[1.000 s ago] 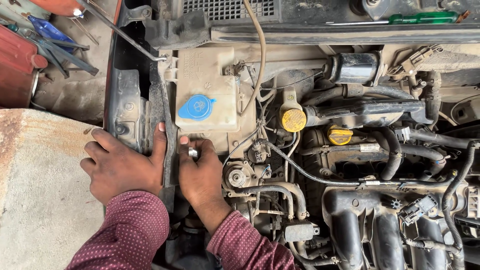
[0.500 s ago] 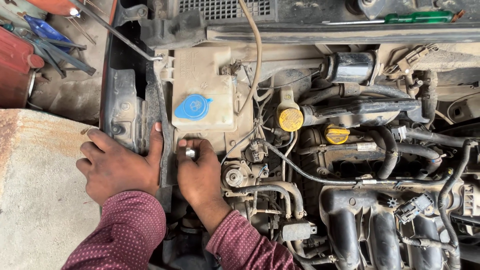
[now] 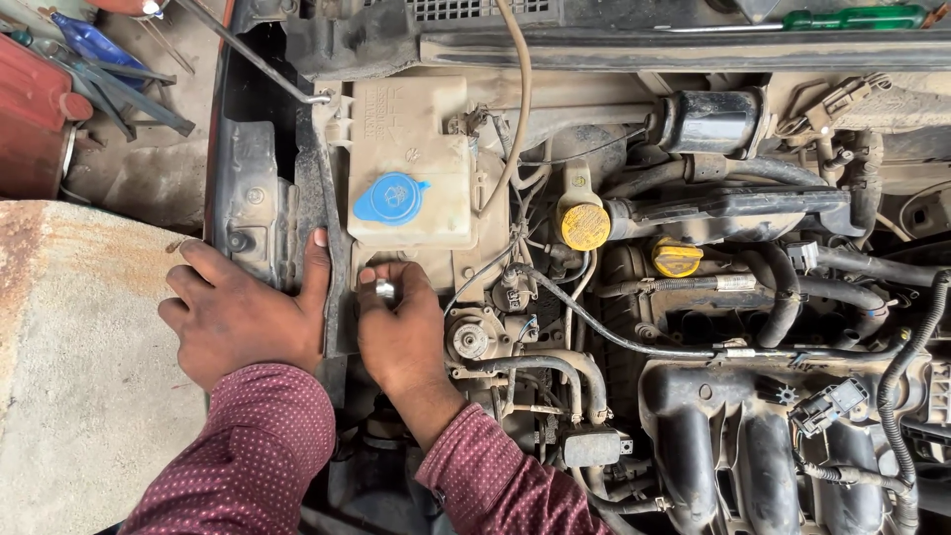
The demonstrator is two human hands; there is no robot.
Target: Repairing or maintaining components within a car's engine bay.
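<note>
I look down into an open car engine bay. My left hand [image 3: 243, 312] lies flat, fingers spread, on the black inner wing panel [image 3: 253, 203] at the bay's left edge. My right hand [image 3: 401, 332] is closed round a small shiny metal piece [image 3: 384, 289], perhaps a socket or bolt head, just below the cream washer-fluid tank [image 3: 411, 163] with its blue cap [image 3: 388, 197]. Both arms wear dotted maroon sleeves.
A yellow dipstick cap [image 3: 584, 226] and a yellow oil filler cap [image 3: 677, 260] sit right of the tank, amid black hoses and the intake manifold [image 3: 763, 446]. A rusty grey slab [image 3: 79, 367] lies at left, a thin prop rod [image 3: 253, 59] above, a green-handled screwdriver [image 3: 852, 17] at top right.
Both hands stay in the same place; the right hand's fingers shift slightly on the metal piece. The view has drifted a little.
</note>
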